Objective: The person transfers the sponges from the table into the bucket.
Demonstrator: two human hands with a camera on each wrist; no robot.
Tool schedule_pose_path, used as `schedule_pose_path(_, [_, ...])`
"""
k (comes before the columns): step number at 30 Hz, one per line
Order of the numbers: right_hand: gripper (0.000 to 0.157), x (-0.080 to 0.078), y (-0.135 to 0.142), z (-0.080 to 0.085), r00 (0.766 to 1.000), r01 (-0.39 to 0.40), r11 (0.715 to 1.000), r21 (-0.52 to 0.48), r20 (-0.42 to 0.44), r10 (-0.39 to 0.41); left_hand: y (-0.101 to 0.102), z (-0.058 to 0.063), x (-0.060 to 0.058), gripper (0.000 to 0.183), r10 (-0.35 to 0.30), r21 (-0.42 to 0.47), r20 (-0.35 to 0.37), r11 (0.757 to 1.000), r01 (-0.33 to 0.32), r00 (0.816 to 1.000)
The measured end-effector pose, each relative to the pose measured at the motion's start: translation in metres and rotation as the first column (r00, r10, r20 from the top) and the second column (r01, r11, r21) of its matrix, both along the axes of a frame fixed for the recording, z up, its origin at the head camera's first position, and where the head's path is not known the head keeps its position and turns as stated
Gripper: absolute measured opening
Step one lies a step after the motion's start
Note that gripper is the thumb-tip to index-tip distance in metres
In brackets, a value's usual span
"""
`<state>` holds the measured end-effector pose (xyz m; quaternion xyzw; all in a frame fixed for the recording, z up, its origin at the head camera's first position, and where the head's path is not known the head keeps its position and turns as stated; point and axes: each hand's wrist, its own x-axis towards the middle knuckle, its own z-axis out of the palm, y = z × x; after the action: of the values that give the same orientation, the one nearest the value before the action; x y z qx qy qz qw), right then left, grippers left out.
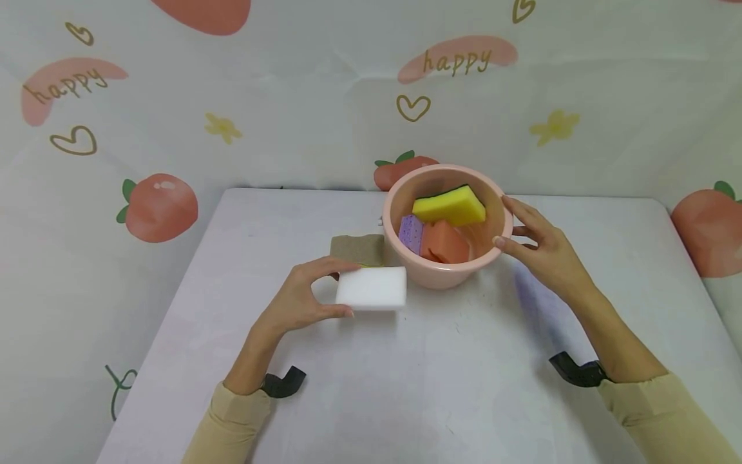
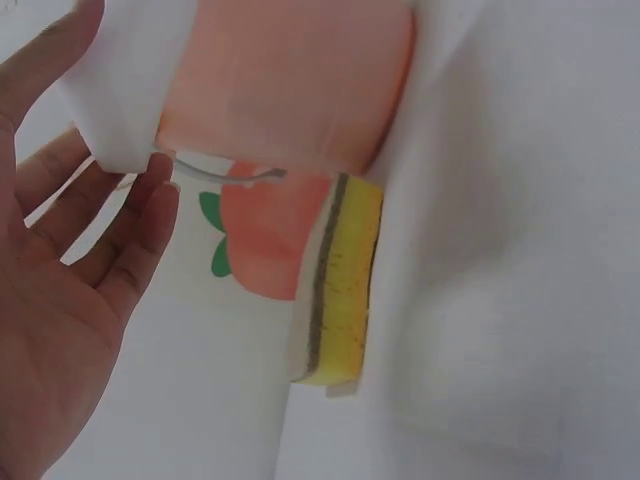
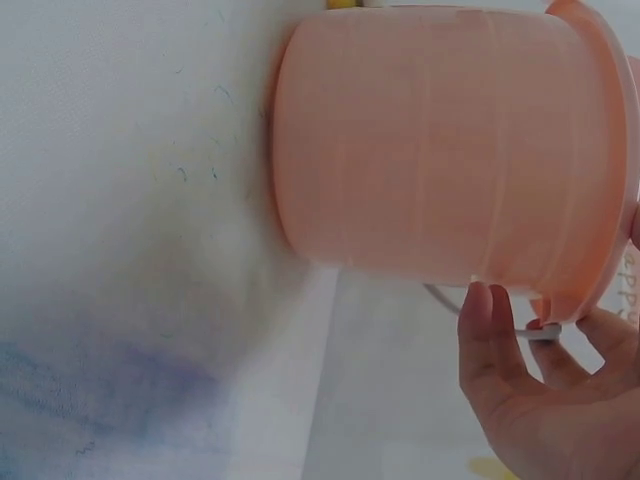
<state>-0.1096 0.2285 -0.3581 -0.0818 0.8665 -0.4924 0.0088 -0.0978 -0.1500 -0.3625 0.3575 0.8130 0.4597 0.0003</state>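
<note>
My left hand [image 1: 292,299] pinches a white sponge block [image 1: 372,289] between thumb and fingers, in front of a pink bucket [image 1: 440,277]. At the bucket's right side, my right hand [image 1: 545,251] grips the rim, thumb on the near edge and fingers farther back. Inside lie a yellow sponge [image 1: 449,207] with a dark green edge, a purple sponge [image 1: 411,233] and an orange sponge [image 1: 445,242]. Beside the bucket's left side is a yellow sponge with a grey-brown scouring face [image 1: 356,248]; its layers show in the left wrist view, standing on the table.
The white table [image 1: 406,386] has its back edge just behind the bucket. A white cloth [image 1: 313,90] printed with fruit and hearts hangs behind it. A thin grey bucket handle [image 3: 540,332] hangs at the far side. Black straps [image 1: 284,383] sit at both wrists.
</note>
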Motion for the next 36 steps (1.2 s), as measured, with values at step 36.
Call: schedule_pose_path(36, [0.068,-0.011,0.012,-0.021,0.999,0.04,0.999,0.03,0.009,-0.04,0.018,0.043,-0.027,0.05,0.033,0.107,-0.141,0.994,-0.018,0.99])
